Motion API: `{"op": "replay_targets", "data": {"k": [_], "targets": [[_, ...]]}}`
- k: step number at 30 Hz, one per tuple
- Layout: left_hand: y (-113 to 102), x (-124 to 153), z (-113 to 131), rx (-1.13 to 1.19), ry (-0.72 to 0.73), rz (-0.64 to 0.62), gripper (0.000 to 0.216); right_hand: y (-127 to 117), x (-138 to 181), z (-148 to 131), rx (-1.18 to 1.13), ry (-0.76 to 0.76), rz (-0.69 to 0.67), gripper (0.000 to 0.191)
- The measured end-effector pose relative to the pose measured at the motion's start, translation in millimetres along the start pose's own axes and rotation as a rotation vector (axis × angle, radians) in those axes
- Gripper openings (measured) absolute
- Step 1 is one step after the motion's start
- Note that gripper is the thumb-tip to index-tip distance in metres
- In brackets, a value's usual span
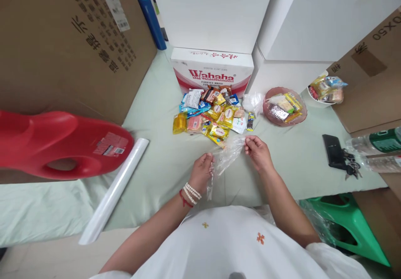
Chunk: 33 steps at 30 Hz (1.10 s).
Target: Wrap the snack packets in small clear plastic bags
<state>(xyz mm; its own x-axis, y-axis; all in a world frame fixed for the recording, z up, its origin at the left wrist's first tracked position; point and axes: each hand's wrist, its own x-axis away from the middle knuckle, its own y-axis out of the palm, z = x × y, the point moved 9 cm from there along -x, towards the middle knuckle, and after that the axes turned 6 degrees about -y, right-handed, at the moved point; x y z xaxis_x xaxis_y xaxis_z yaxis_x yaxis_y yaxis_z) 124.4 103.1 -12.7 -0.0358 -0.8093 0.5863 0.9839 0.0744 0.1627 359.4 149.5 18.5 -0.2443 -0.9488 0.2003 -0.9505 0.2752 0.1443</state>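
A clear plastic bag [226,157] is stretched between my two hands, above the near part of the table. My left hand [202,172], with beads at the wrist, pinches one side of it. On the opposite side, my right hand [258,153] grips an upper corner between thumb and fingers. The bag looks flat, and nothing shows inside it. Just beyond it lies a pile of wrapped snacks [216,111] in yellow, blue, pink and brown packaging. A pink bowl [304,116] holding more packets stands to the right, with crumpled clear plastic [253,102] beside it.
A Wahaha water carton [213,72] backs the pile. At the left are a red jug [78,145] and a long plastic roll [114,191]. A white tub [316,99] of snacks, a phone [333,150], keys [352,166], bottles [380,141] and a green stool [360,229] are right.
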Motion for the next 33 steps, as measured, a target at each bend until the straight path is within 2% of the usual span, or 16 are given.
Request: {"op": "replay_targets", "data": {"k": [2,5,10,14,17,22,27,31,33], "targets": [[-1,3,-3,0.006,-0.009,0.024,0.048,-5,6,-4,-0.014,-0.017,0.051,0.046],[-5,3,-6,-0.011,-0.001,0.083,0.049,-8,33,-9,0.159,-0.046,0.079,0.04],[-3,3,-3,-0.078,0.068,0.104,0.05,20,72,-2,0.404,-0.105,-0.136,0.032],[5,7,-6,-0.059,0.041,0.054,0.051,26,60,6,0.472,-0.108,-0.155,0.028],[14,12,-7,-0.032,0.032,-0.018,0.052,33,45,11,0.53,-0.114,-0.222,0.027],[24,20,-4,-0.07,0.096,-0.108,0.056,41,36,24,0.546,-0.036,-0.223,0.044],[20,20,-3,-0.156,0.153,-0.089,0.061,55,39,40,0.381,0.051,-0.319,0.039],[7,17,-4,-0.13,0.127,-0.027,0.06,39,36,39,0.33,0.074,-0.223,0.037],[6,17,-5,-0.134,0.117,-0.034,0.058,35,36,35,0.362,0.057,-0.207,0.037]]}}
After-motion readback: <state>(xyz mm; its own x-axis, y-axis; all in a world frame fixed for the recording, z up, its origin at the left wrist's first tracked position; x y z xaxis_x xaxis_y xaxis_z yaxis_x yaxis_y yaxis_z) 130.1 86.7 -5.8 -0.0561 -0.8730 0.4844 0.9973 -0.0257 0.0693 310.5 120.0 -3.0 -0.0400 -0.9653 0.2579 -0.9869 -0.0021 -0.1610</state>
